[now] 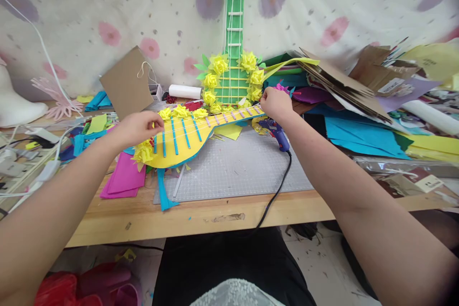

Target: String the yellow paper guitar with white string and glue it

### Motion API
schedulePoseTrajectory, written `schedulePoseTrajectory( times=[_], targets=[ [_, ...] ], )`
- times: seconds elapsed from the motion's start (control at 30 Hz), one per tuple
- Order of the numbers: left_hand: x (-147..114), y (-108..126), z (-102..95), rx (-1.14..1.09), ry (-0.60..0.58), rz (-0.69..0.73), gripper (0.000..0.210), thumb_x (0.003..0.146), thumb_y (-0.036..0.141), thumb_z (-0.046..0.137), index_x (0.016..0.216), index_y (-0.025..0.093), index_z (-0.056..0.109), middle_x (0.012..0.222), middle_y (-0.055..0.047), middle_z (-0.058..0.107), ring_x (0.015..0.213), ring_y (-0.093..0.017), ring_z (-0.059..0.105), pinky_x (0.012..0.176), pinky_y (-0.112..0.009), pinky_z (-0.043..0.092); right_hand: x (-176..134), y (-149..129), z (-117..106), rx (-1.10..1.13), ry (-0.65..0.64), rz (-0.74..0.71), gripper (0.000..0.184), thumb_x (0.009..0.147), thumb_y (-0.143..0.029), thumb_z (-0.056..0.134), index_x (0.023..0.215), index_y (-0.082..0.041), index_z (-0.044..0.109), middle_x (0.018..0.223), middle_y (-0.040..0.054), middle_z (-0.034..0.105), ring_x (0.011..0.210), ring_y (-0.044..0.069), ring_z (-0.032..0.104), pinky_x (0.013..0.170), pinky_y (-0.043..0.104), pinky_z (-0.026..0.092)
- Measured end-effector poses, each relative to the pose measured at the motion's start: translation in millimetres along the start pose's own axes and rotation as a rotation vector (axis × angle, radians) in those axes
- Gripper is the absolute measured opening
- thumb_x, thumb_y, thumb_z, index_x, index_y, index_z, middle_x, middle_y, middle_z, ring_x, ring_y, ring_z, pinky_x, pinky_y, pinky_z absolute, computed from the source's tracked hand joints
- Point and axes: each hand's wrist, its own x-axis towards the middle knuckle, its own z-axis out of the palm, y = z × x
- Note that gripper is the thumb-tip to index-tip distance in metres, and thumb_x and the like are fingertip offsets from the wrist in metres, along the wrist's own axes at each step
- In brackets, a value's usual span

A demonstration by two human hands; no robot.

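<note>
A yellow pear-shaped paper instrument, like a small lute, lies across the grey cutting mat with its narrow end to the right. Blue and pink strips cross its face, and yellow paper flowers line its far edge and wide end. Above the wide end, my left hand is closed in a pinch on a thin white string. The string runs along the face to my right hand, closed at the narrow end; its fingertips are partly hidden. Just below that hand lies a blue glue gun.
A green paper instrument neck with white strings stands against the flowered backdrop, ringed by yellow flowers. Cardboard leans at left. Paper sheets pile up at right. The glue gun's black cord hangs over the table edge.
</note>
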Motion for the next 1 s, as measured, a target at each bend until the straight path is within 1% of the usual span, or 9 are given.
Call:
schedulePoseTrajectory(
  times=[0.03, 0.07, 0.1, 0.23, 0.43, 0.5, 0.6, 0.8, 1.0],
  targets=[
    [2.9, 4.7, 1.5, 0.036, -0.121, 0.032, 0.028, 0.075, 0.040, 0.047, 0.087, 0.019, 0.061, 0.091, -0.004, 0.064, 0.079, -0.018, 0.057, 0.067, -0.026, 0.039, 0.4, -0.7, -0.7, 0.001, 0.003, 0.005, 0.026, 0.078, -0.016, 0.043, 0.093, -0.015, 0.064, 0.093, 0.0152, 0.067, 0.085, 0.027, 0.060, 0.069, 0.036, 0.043],
    [6.1, 8.8, 3.8, 0.079, -0.208, 0.058, 0.029, 0.073, 0.042, 0.049, 0.086, 0.020, 0.062, 0.093, -0.004, 0.065, 0.079, -0.019, 0.058, 0.067, -0.026, 0.039, 0.8, -1.4, -1.2, 0.003, 0.005, 0.007, 0.027, 0.078, -0.016, 0.043, 0.094, -0.015, 0.064, 0.094, 0.0157, 0.067, 0.085, 0.028, 0.060, 0.070, 0.036, 0.043],
    [9.4, 12.4, 6.3, 0.121, -0.260, 0.070, 0.030, 0.072, 0.043, 0.050, 0.086, 0.020, 0.062, 0.094, -0.005, 0.065, 0.080, -0.020, 0.059, 0.067, -0.027, 0.039, 1.0, -2.2, -1.5, 0.006, 0.006, 0.003, 0.027, 0.079, -0.016, 0.043, 0.095, -0.014, 0.064, 0.094, 0.0161, 0.067, 0.086, 0.028, 0.061, 0.070, 0.036, 0.043],
    [20.9, 20.0, 12.9, 0.193, -0.300, -0.009, 0.033, 0.070, 0.043, 0.050, 0.091, 0.020, 0.063, 0.096, -0.007, 0.066, 0.080, -0.023, 0.061, 0.068, -0.029, 0.040, 0.7, -5.4, -0.6, 0.022, 0.016, -0.029, 0.027, 0.079, -0.018, 0.043, 0.097, -0.014, 0.063, 0.091, 0.0167, 0.067, 0.084, 0.028, 0.061, 0.070, 0.037, 0.044],
    [29.8, 17.2, 10.5, 0.057, -0.432, -0.006, 0.027, 0.067, 0.039, 0.051, 0.084, 0.022, 0.064, 0.095, -0.004, 0.068, 0.071, -0.017, 0.061, 0.059, -0.024, 0.040, -1.7, -9.9, -2.4, 0.037, 0.012, -0.030, 0.025, 0.081, -0.019, 0.043, 0.097, -0.015, 0.062, 0.091, 0.0154, 0.067, 0.085, 0.027, 0.061, 0.070, 0.036, 0.043],
    [30.7, 15.6, 10.2, 0.040, -0.442, -0.004, 0.026, 0.065, 0.040, 0.053, 0.081, 0.022, 0.064, 0.092, -0.003, 0.068, 0.071, -0.017, 0.060, 0.058, -0.023, 0.040, -1.9, -10.4, -4.0, 0.048, 0.011, -0.030, 0.025, 0.081, -0.019, 0.043, 0.096, -0.015, 0.062, 0.091, 0.0153, 0.067, 0.085, 0.028, 0.061, 0.071, 0.036, 0.042],
    [31.4, 13.3, 11.5, 0.060, -0.414, 0.004, 0.022, 0.062, 0.037, 0.053, 0.074, 0.021, 0.064, 0.084, -0.003, 0.069, 0.071, -0.017, 0.060, 0.059, -0.024, 0.040, -1.5, -9.8, -5.0, 0.053, 0.017, -0.027, 0.025, 0.081, -0.018, 0.042, 0.096, -0.015, 0.062, 0.093, 0.0160, 0.066, 0.086, 0.029, 0.061, 0.071, 0.037, 0.042],
    [32.5, -0.3, 13.2, 0.101, -0.358, 0.042, 0.022, 0.066, 0.036, 0.048, 0.075, 0.022, 0.062, 0.081, -0.002, 0.068, 0.070, -0.017, 0.059, 0.058, -0.024, 0.038, -4.2, -12.0, -0.1, 0.035, 0.004, -0.037, 0.027, 0.080, -0.017, 0.041, 0.097, -0.016, 0.062, 0.091, 0.0148, 0.067, 0.083, 0.027, 0.060, 0.068, 0.034, 0.041],
    [20.5, -9.4, 7.4, 0.244, -0.294, -0.025, 0.019, 0.073, 0.033, 0.048, 0.079, 0.024, 0.065, 0.090, -0.002, 0.067, 0.080, -0.019, 0.059, 0.063, -0.025, 0.036, -17.7, -25.7, 6.1, 0.057, -0.040, -0.093, 0.025, 0.082, -0.018, 0.039, 0.096, -0.017, 0.060, 0.091, 0.0138, 0.067, 0.082, 0.026, 0.060, 0.065, 0.033, 0.039]
  ],
)
